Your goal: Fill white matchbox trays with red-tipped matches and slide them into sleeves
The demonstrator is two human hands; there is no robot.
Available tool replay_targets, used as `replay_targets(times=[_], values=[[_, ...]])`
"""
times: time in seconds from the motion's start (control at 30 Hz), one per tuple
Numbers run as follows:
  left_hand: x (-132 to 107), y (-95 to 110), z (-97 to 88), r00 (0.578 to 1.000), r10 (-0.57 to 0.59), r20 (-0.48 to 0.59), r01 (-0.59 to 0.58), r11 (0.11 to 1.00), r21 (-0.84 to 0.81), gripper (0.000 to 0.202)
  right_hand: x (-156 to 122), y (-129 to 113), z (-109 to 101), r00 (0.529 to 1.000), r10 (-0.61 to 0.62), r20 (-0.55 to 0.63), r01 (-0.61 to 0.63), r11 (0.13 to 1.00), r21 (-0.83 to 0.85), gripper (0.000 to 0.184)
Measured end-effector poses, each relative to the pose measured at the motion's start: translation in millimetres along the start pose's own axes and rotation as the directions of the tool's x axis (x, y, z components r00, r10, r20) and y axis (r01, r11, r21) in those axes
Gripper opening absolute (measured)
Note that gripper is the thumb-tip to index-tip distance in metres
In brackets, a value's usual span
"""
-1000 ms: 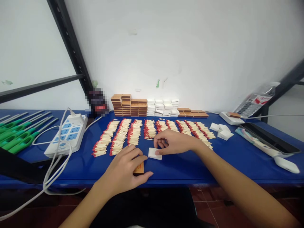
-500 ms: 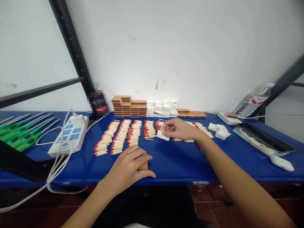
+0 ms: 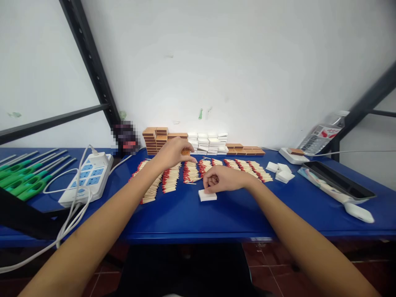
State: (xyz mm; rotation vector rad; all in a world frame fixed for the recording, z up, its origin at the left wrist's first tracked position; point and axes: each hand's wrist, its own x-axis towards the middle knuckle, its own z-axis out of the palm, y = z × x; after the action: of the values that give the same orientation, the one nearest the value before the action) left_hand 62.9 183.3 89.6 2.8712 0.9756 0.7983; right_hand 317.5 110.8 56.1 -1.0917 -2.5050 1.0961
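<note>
My left hand (image 3: 173,152) reaches to the back of the table, thumb and fingers closed round an orange-brown matchbox sleeve (image 3: 185,152). It is in front of the stacked brown matchboxes (image 3: 151,140) and beside the pile of white matchbox trays (image 3: 213,142). My right hand (image 3: 227,178) pinches the edge of a white matchbox tray (image 3: 208,197) low over the blue table, in front of the matches. Rows of red-tipped matches (image 3: 171,179) lie between the hands and the stacks; my left forearm covers part of them.
A low row of brown matchboxes (image 3: 247,150) runs along the wall. Loose white trays (image 3: 281,172), a phone (image 3: 337,179), and a plastic bottle (image 3: 323,134) are at the right. A power strip (image 3: 88,177) with cables and green-handled tools (image 3: 27,177) are at the left.
My left hand has moved forward from the table's front edge to the stacks with the matchbox sleeve. My right hand has brought the white tray slightly nearer and lower.
</note>
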Motion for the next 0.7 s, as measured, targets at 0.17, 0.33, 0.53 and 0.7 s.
replay_targets(times=[0.17,0.33,0.53,0.7], values=[[29.0,-13.7,33.1,0.998,-0.016,0.057,0.014,0.999,0.040,0.035,7.6,1.8,10.1,0.999,-0.020,-0.036,0.021,0.999,0.036,0.023],[-0.1,4.7,27.9,0.998,-0.032,0.051,0.030,0.999,0.040,0.030,12.4,-1.0,22.9,0.995,-0.010,-0.095,0.012,1.000,0.015,0.017],[-101.4,62.6,-1.4,0.995,-0.097,0.029,0.096,0.995,0.041,0.038,15.6,-13.0,34.8,0.986,-0.062,-0.152,0.071,0.996,0.056,0.016],[-164.0,94.1,19.6,0.987,-0.135,-0.082,0.140,0.989,0.049,0.045,26.0,-22.2,55.1,0.985,-0.106,-0.136,0.125,0.981,0.145,0.018]])
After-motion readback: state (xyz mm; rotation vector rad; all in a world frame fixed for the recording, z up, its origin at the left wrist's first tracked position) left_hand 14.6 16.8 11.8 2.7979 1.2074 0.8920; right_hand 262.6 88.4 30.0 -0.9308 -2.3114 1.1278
